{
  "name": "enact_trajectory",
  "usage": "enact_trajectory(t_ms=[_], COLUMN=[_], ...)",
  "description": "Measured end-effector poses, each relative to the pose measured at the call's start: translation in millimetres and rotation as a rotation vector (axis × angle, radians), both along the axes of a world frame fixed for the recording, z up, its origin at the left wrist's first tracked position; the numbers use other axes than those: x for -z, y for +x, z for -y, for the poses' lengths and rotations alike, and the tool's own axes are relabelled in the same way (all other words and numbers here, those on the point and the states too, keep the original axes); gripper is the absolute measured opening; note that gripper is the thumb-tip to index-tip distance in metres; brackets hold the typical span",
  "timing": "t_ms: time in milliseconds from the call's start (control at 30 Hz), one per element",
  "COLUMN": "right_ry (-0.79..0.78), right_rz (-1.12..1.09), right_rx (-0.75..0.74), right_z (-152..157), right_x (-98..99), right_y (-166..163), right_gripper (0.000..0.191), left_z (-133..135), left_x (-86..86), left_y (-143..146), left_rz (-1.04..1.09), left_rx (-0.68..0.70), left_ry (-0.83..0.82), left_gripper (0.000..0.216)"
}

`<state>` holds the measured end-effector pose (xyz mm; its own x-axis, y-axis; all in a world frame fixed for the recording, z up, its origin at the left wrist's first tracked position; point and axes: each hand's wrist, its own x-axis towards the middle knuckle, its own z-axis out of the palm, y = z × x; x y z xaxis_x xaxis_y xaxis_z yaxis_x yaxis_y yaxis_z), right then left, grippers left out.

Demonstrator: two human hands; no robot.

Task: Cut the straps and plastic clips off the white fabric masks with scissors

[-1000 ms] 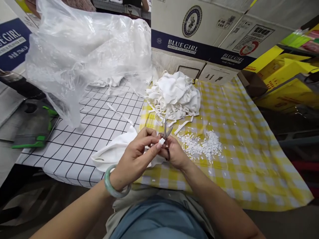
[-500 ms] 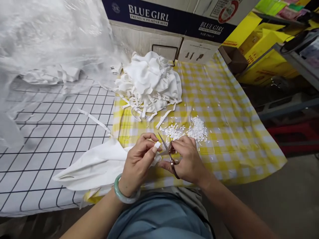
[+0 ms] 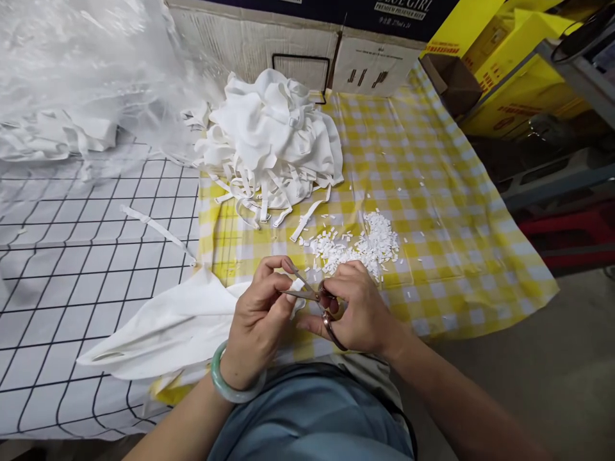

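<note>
My left hand [image 3: 257, 317], with a green bangle on its wrist, pinches the end of a white fabric piece [image 3: 173, 330] that trails left over the table edge. My right hand [image 3: 358, 310] grips small scissors [image 3: 312, 299] by their loops. The blades stand apart and point left at the pinched white tip between my left fingers. Just beyond my hands lies a heap of tiny white cut bits [image 3: 360, 243] on the yellow checked cloth [image 3: 432, 211].
A pile of white fabric pieces with straps [image 3: 273, 137] sits further back. A clear plastic bag [image 3: 81, 70] holding more white pieces lies at the back left on the black-grid white cloth [image 3: 72, 256]. Cardboard boxes [image 3: 298, 38] stand behind, yellow boxes [image 3: 504, 83] to the right.
The view has tipped down and closer. The scissors swung from pointing up to pointing left, blades now open at the white tip my left fingers pinch.
</note>
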<state>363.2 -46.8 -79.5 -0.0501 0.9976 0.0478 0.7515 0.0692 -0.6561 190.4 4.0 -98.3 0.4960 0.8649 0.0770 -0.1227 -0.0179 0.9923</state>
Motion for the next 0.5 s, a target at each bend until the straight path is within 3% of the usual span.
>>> enact_trajectory(t_ms=[500], right_ry=[0.012], right_rz=[-0.044], right_rx=[0.023], right_z=[3.6], right_x=[5.0], right_y=[1.5], right_gripper=[0.052], left_z=[1.2], left_x=[-1.8], left_y=[4.2], left_rz=[-0.037], left_rx=[0.003], left_ry=[0.045], left_gripper=[0.016])
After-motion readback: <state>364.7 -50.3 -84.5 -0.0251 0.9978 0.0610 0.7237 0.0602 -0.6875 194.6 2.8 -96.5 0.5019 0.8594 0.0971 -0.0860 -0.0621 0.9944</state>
